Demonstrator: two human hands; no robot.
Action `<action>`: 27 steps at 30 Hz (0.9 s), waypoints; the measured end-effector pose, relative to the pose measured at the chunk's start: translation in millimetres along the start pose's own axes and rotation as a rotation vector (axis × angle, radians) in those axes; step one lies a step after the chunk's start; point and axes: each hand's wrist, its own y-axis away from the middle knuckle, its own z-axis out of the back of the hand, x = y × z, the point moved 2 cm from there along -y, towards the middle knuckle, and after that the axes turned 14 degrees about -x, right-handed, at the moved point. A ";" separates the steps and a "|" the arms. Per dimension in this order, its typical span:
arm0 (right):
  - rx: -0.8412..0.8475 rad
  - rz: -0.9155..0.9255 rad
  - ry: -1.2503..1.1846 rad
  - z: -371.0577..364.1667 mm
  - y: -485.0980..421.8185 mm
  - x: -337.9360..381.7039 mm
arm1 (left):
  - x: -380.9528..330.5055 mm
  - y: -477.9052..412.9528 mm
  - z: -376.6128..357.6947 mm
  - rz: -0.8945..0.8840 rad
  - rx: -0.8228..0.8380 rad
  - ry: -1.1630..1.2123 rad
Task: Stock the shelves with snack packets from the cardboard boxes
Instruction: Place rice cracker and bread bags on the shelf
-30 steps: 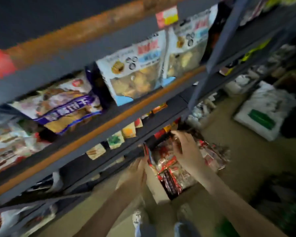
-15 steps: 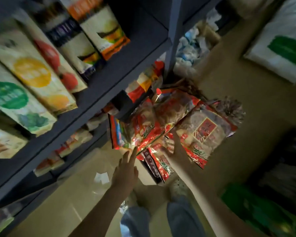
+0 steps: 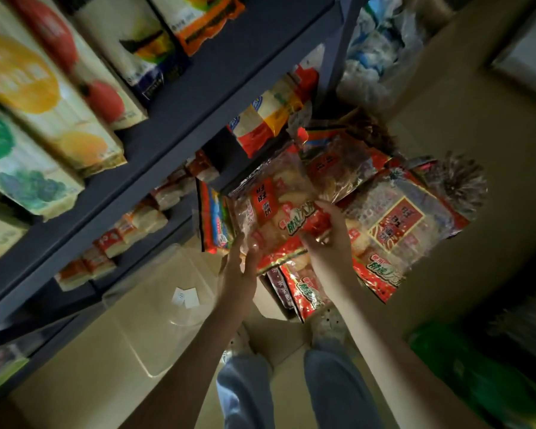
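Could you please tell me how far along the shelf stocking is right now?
Done: the upper shelf already carries fruit-print packets, and small red-and-white packs line the level below. In hand: the right hand grips a red snack packet, with the left hand touching its edge. Left: several more red packets lie piled below, not yet shelved.

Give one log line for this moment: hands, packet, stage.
left hand: straight fingers at snack packet edge | right hand: grips it | stage: held over pile, not shelved
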 end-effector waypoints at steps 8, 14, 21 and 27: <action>0.088 0.050 -0.023 77.8 36.5 27.7 | -34.4 17.1 -9.2 0.218 0.331 0.432; 0.065 0.030 0.141 102.1 25.8 18.9 | -39.1 28.8 -10.2 0.108 0.301 0.486; 0.441 -0.145 -0.063 107.6 31.8 86.6 | -77.4 73.8 51.6 -0.051 0.437 0.448; 0.573 0.068 -0.146 98.9 103.5 222.3 | -171.4 142.9 155.4 -0.234 0.391 0.426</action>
